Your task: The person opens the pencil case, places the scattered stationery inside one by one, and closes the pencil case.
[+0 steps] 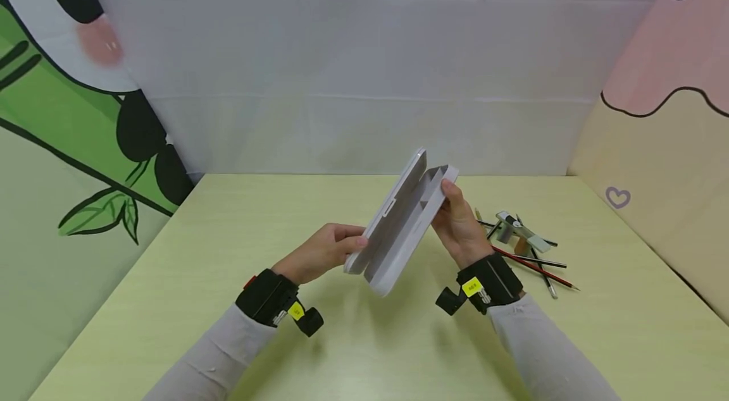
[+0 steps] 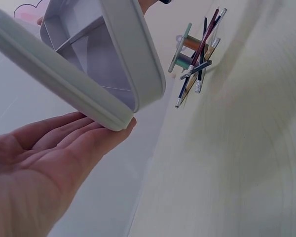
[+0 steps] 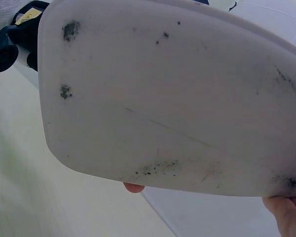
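The open pencil case [image 1: 409, 244] is held above the surface [image 1: 256, 217], left of the pencils [image 1: 535, 267]. It looks light, stiff and slick, probably plastic. The left hand's [image 1: 324, 250] fingers pinch the lid [image 1: 383, 222]; the right hand's [image 1: 459, 227], nearer the pencils, grip the base wall, likely the firmer hold.

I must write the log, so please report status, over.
Left hand touches lid; right hand grips white box. Box open, tilted, above table. Pencils to right, apparently not in way.

Pencils [image 1: 535, 268], maybe spools [image 2: 192, 43], on pale table [image 1: 256, 211]
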Tool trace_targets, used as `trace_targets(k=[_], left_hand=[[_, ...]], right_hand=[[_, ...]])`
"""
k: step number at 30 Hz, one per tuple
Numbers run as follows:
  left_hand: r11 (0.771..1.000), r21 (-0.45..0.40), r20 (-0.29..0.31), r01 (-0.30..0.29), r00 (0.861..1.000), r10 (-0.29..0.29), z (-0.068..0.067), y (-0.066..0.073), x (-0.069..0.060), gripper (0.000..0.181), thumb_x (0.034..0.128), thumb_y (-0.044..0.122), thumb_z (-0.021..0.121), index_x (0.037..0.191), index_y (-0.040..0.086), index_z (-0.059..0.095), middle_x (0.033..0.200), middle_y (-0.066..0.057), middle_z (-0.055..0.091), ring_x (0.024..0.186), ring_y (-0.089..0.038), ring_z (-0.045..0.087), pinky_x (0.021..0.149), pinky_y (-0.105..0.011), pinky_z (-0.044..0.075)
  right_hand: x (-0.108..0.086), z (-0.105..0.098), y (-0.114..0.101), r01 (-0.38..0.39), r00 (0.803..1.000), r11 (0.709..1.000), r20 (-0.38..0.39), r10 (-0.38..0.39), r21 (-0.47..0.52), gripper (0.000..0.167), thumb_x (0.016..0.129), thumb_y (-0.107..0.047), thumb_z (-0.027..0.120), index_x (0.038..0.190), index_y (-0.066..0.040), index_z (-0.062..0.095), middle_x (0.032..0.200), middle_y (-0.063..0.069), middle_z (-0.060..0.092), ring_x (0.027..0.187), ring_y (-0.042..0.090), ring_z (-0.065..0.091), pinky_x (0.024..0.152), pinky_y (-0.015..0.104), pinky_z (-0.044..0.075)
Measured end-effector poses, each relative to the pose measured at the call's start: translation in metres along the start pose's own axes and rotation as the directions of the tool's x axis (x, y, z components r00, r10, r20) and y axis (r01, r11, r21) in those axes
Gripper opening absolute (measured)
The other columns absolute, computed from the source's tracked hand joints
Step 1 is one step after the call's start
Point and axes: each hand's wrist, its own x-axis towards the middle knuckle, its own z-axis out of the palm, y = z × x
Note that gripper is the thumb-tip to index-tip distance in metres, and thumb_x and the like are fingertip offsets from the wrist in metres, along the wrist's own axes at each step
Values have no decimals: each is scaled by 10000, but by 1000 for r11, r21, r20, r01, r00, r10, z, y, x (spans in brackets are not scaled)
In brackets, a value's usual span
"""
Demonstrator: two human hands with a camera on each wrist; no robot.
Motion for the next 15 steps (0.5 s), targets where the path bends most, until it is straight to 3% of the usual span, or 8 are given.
trace_targets(k=[11, 15], left_hand=[[999, -48, 7, -3, 1000, 4, -4, -1, -6, 715, 915, 433, 591, 1378, -91, 443, 1228, -137, 637, 969, -94, 630, 881, -265, 520], [998, -59, 20, -14, 1000, 15, -6, -1, -7, 701, 922, 424, 583, 1377, -90, 444, 1158, -39, 665, 945, -83, 629, 883, -265, 514]], right_hand=[[1, 2, -1, 0, 999, 1000, 51, 0, -15, 538, 882, -542, 569, 1284, -234, 385, 1224, -52, 429, 1135, 130, 384, 997, 295, 334], [1, 4, -3, 7, 998, 1000, 55, -6, -19, 530, 876, -550, 576, 1267, -243, 391, 1227, -45, 426, 1135, 143, 386, 983, 304, 353]])
